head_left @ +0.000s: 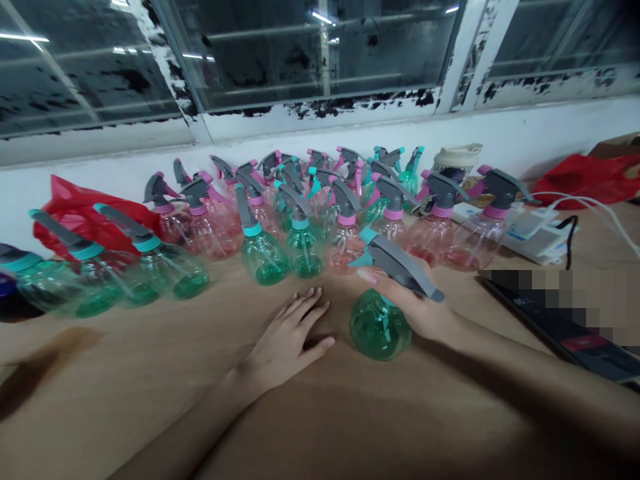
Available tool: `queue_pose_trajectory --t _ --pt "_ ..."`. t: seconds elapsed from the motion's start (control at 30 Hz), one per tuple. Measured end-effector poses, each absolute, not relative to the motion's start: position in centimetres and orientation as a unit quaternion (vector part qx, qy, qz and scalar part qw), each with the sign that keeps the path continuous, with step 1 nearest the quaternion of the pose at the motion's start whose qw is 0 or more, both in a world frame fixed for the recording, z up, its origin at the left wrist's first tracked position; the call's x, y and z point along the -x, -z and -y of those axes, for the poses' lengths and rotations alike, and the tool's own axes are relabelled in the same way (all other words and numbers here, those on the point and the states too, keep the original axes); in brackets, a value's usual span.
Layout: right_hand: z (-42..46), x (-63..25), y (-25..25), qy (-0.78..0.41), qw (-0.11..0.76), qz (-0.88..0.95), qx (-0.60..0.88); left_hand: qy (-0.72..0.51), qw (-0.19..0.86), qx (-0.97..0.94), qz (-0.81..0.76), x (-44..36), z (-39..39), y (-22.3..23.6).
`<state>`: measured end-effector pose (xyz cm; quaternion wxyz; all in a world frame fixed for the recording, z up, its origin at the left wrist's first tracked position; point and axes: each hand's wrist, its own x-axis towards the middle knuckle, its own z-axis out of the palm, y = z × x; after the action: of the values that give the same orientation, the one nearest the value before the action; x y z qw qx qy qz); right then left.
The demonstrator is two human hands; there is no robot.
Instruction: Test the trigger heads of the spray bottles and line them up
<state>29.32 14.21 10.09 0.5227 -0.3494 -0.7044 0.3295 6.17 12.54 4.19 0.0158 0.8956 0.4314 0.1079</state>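
Note:
Wrapped round the neck of a green spray bottle (pixel 381 330) is my right hand (pixel 417 303). That bottle is clear green with a turquoise collar and a grey trigger head, and it stands about upright at the front. My left hand (pixel 293 330) lies flat on the table (pixel 165 387), fingers stretched out and apart, to the left of the held bottle and not touching it. Beyond my left hand stand two other green spray bottles with turquoise collars, a left one (pixel 265 260) and a right one (pixel 306 250).
Several pink spray bottles (pixel 477 237) and green ones crowd along the wall. Red plastic bags (pixel 95 217) lie behind the left bottles and at the far right. A power strip (pixel 537 233) with white cables, a lidded cup (pixel 457 160) and a dark phone-like device (pixel 555 327) are on the right.

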Motion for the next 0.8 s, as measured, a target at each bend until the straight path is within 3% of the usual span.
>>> queue_pose_trajectory --t 0.23,0.8 --pt "-14.1 -29.3 -10.3 -0.373 0.516 0.7 0.324 -0.094 0.005 -0.896 -0.433 -6.1 -12.5 -4.2" --pt "-14.0 -29.3 -11.3 -0.328 0.506 0.723 0.337 -0.094 0.013 -0.895 -0.435 -6.1 -12.6 -4.3"
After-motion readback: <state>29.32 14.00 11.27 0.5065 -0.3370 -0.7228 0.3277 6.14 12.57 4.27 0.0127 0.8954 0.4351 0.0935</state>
